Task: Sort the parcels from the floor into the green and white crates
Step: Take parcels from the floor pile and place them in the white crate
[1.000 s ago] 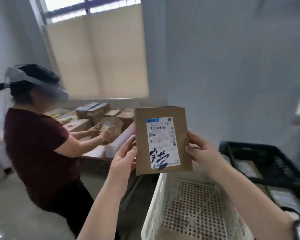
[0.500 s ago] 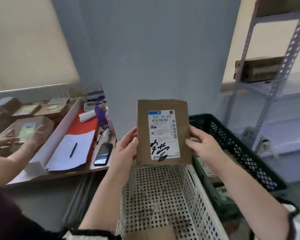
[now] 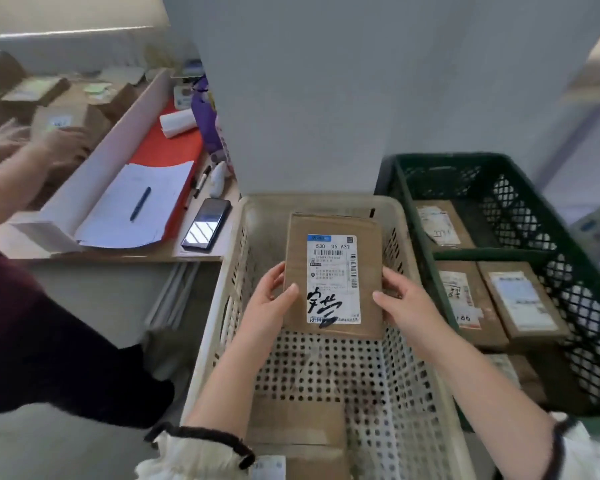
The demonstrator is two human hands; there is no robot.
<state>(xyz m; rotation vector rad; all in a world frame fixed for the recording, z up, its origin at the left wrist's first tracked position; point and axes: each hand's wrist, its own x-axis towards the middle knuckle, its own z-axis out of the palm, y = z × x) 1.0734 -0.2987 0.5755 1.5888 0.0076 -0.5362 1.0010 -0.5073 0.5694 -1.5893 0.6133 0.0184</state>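
A flat brown parcel [image 3: 333,271] with a white shipping label and black handwriting is held between both my hands over the inside of the white perforated crate [image 3: 236,237]. My left hand [image 3: 269,299] grips its left edge, thumb on the front. My right hand [image 3: 404,301] grips its right edge the same way. Another brown parcel [image 3: 298,431] lies in the near end of the white crate. The green crate [image 3: 416,209] stands right of it and holds three labelled parcels [image 3: 523,299].
Left of the crates is a desk [image 3: 194,256] with a phone [image 3: 207,225], papers with a pen [image 3: 139,204], a red sheet and a white divider. Another person's arm and hands [image 3: 39,143] handle boxes at far left. A grey pillar [image 3: 309,98] stands behind the crates.
The view swung right and down from the other person to the crates. The parcel, held up at chest height before, has come down into the mouth of the white crate.
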